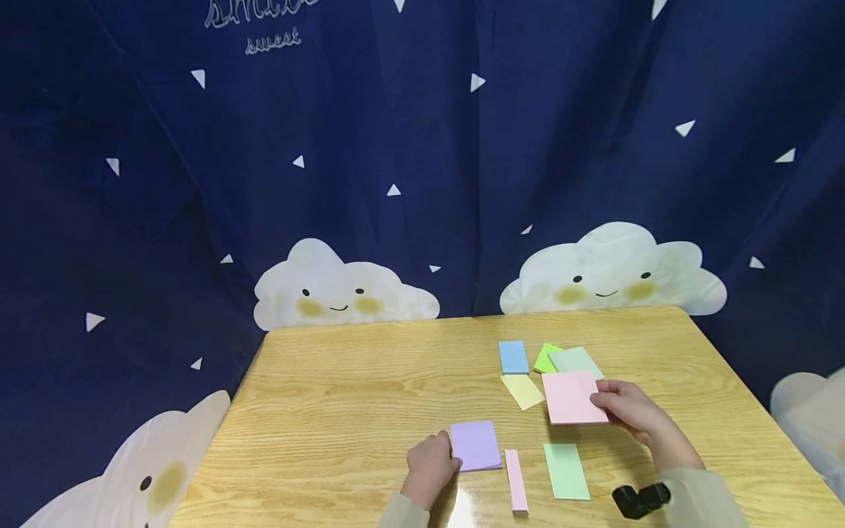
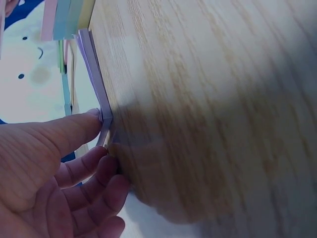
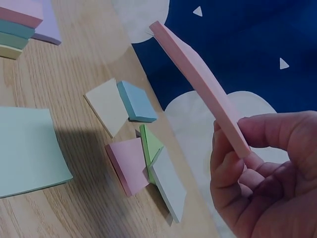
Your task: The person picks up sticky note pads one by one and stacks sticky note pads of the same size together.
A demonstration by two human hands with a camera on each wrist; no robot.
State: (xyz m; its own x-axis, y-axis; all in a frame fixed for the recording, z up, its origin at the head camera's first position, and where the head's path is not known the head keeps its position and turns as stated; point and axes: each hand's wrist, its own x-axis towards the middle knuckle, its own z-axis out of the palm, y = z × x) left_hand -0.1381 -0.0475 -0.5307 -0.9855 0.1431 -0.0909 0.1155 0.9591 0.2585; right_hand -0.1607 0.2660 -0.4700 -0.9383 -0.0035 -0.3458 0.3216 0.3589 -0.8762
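Observation:
My right hand (image 1: 630, 411) pinches a square pink sticky-note pad (image 1: 573, 398) by its right edge and holds it above the table. The right wrist view shows this pad (image 3: 208, 84) edge-on between thumb and fingers. At the near middle of the table, my left hand (image 1: 430, 462) pinches a purple sticky-note pad (image 1: 475, 446) at its left edge. In the left wrist view, the thumb lies on the bent edge of the purple pad (image 2: 94, 74), with curled fingers beside it.
Right of the purple pad lie a narrow pink-topped stack (image 1: 516, 481) and a mint pad (image 1: 566, 471). Farther back are blue (image 1: 513, 357), cream (image 1: 523, 391), bright green (image 1: 545, 358) and pale green (image 1: 577, 362) pads. Another pink pad (image 3: 128, 163) shows only from the right wrist.

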